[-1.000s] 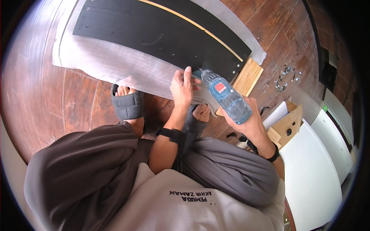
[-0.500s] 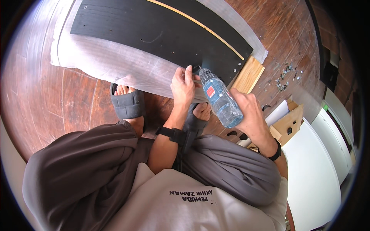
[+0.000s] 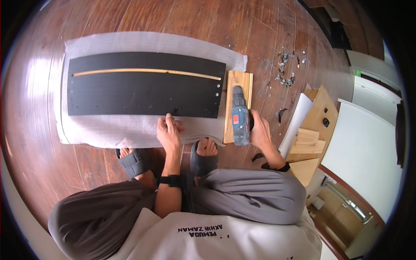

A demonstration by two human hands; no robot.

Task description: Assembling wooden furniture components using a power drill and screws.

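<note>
A black panel (image 3: 143, 95) with a pale wooden strip (image 3: 125, 70) along it lies flat on the floor before me. Beyond its near edge, towards me, is my left hand (image 3: 170, 135). One fingertip reaches that edge near some small dark marks, and the other fingers are curled in; what they hold, if anything, is hidden. My right hand (image 3: 261, 131) grips a blue cordless drill (image 3: 241, 123) by its handle. The drill's chuck points away from me, over a pale wooden board (image 3: 229, 130) beside the panel's right end.
White foam sheeting (image 3: 99, 130) lies under the panel. Small metal hardware (image 3: 286, 71) is scattered on the wooden floor at the right. Wooden pieces (image 3: 305, 141) and white panels (image 3: 355, 143) stand farther right. My sandalled feet (image 3: 206, 149) are close to the sheeting.
The drill has moved right, off the panel's near edge and over the wooden board, with my right hand. My left hand stays by the panel edge. The view has shifted, showing the whole panel.
</note>
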